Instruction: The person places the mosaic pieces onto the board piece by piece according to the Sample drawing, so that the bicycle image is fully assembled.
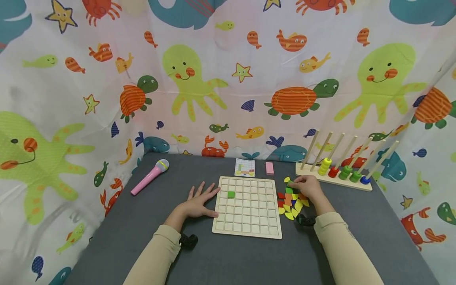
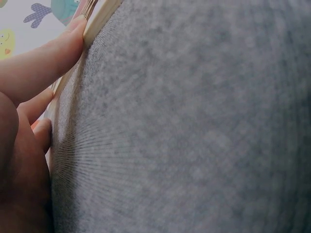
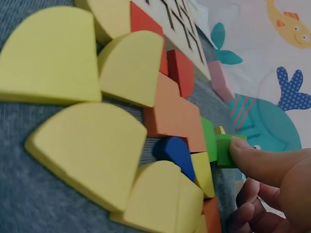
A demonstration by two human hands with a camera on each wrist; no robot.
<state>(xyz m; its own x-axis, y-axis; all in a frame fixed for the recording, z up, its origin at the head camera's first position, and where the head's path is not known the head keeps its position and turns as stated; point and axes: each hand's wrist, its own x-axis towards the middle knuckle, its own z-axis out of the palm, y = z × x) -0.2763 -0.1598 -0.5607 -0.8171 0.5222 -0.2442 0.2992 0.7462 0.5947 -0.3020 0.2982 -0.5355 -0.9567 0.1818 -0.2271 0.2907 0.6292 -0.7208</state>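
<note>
A square wooden grid board (image 1: 246, 208) lies on the dark table, with one green square block (image 1: 231, 194) in an upper-left cell. My left hand (image 1: 195, 205) has its fingers spread, and its thumb and fingertips touch the board's left edge. To the right of the board, my right hand (image 1: 309, 187) pinches a green block (image 3: 226, 151) at the far end of a loose pile. That pile holds yellow rounded blocks (image 3: 86, 150), orange blocks (image 3: 175, 114), red blocks (image 3: 181, 73), a blue block (image 3: 176, 154) and another green block (image 3: 209, 138).
Behind the board lie a printed pattern card (image 1: 244, 168) and a small pink block (image 1: 269, 168). A pink toy microphone (image 1: 149, 177) rests at the far left. At the back right stands a wooden peg rack (image 1: 303, 170) with coloured rings, close behind my right hand.
</note>
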